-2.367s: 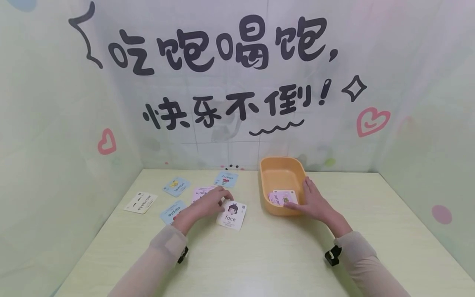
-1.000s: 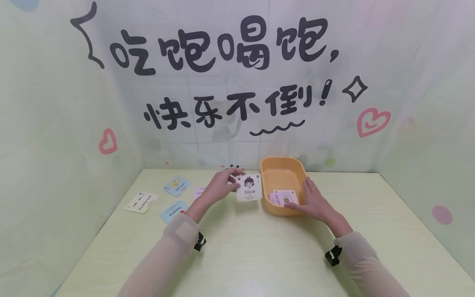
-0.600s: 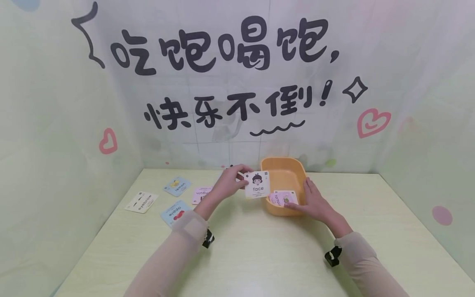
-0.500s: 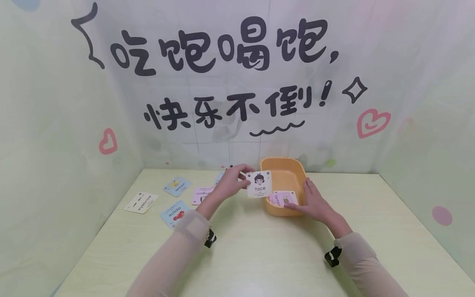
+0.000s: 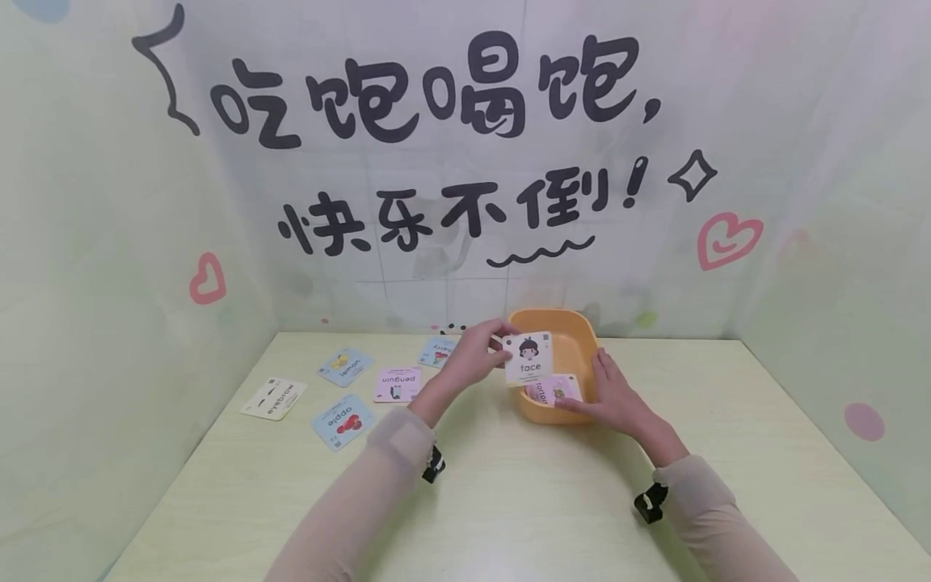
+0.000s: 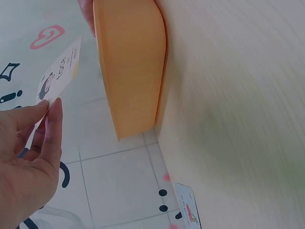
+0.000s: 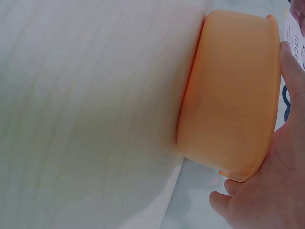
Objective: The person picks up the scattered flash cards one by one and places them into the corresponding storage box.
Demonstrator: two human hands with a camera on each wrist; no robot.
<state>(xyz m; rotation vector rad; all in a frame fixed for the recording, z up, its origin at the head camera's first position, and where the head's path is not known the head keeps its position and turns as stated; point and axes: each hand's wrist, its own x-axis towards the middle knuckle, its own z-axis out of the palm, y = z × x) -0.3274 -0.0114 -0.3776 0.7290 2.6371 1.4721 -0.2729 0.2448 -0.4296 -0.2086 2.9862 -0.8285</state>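
Note:
My left hand [image 5: 469, 357] pinches a white "face" flashcard [image 5: 528, 356] by its left edge, thumb in front and fingers behind. In the head view this card overlaps the open top of an orange plastic bin [image 5: 575, 343]; in the left wrist view the flashcard is tilted beside the bin's rim. Inside the bin's near end lie flashcards with a pink "tortoise" one [image 5: 558, 390] on top, partly covered. My right hand [image 5: 618, 398] holds the bin at its near right corner, thumb over the near rim and fingers along the right side.
Left on the pale wooden table [image 5: 509, 501] lie flashcards: lemon [image 5: 345, 367], eyebrow [image 5: 273, 398], apple [image 5: 343, 422], penguin [image 5: 397, 385] and a partly hidden cherry [image 5: 436, 352]. A printed sheet [image 5: 407, 291] stands behind, with side sheets left and right.
My left hand has picked the "face" flashcard up from the table and carried it right to the bin. The penguin flashcard is uncovered. My right hand has stayed on the bin.

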